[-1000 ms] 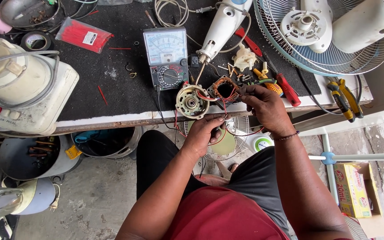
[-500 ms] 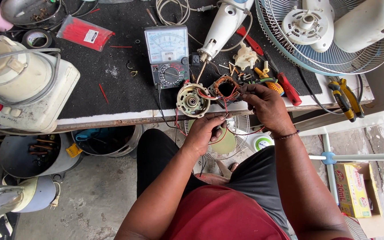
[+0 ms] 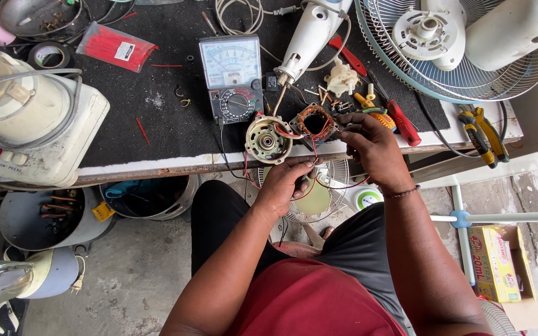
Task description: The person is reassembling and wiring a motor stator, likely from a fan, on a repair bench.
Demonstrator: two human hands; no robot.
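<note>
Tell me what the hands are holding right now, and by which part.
Left hand pinches the red wires near their loose ends; right hand grips the copper-wound stator by its right edge.

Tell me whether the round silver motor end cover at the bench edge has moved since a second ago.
No. The round silver motor end cover lies just below the grey analog multimeter, at the bench edge, as before; the small shift is the camera's.

Your left hand (image 3: 284, 183) now sits slightly lower at the worktop (image 3: 157, 167) edge, pinching the red wires (image 3: 311, 149), while your right hand (image 3: 372, 146) edges closer to the copper-wound stator (image 3: 314, 122).
</note>
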